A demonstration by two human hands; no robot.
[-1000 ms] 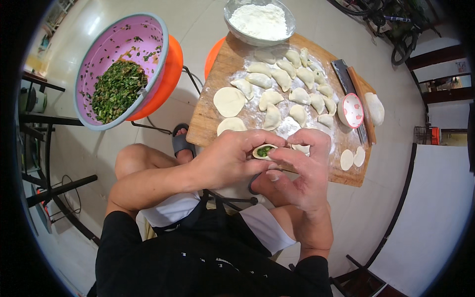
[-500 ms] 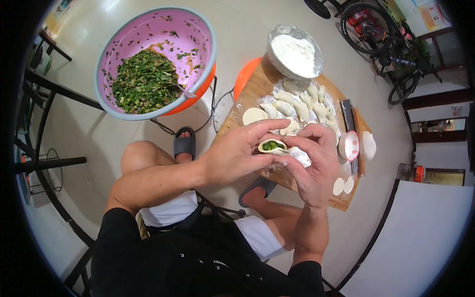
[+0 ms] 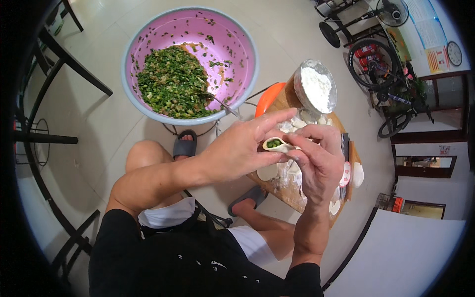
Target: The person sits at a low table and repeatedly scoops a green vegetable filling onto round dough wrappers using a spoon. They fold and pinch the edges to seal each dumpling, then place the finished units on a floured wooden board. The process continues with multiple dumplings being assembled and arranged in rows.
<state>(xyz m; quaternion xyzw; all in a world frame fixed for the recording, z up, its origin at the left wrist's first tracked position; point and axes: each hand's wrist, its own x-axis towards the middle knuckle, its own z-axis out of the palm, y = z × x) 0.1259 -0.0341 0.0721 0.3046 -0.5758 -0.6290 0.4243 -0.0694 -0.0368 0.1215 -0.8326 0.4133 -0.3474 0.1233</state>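
Observation:
A half-folded dumpling (image 3: 277, 144) with green filling showing at its left end is held between my two hands above the board. My left hand (image 3: 242, 143) cradles its open end between thumb and fingers. At its right end, my right hand (image 3: 319, 153) pinches the dough edges together. Beneath lies a floury wooden board (image 3: 292, 198), where several finished dumplings (image 3: 309, 118) are partly hidden by my hands. A flat round wrapper (image 3: 267, 172) rests near the board's left edge. Smaller dough rounds (image 3: 335, 207) lie at its near right corner.
A large pink bowl (image 3: 237, 54) of chopped green filling (image 3: 173, 81), with a spoon (image 3: 222, 104) in it, stands at the left. A bowl of flour (image 3: 316, 89) sits at the board's far end. Along the right lie a knife (image 3: 345, 143) and a rolling pin (image 3: 352, 163). Bicycles (image 3: 376, 64) stand far right.
The view has shifted, so the pink bowl and board appear further right. My right fingers have closed more of the dumpling's edge, and the opening looks smaller.

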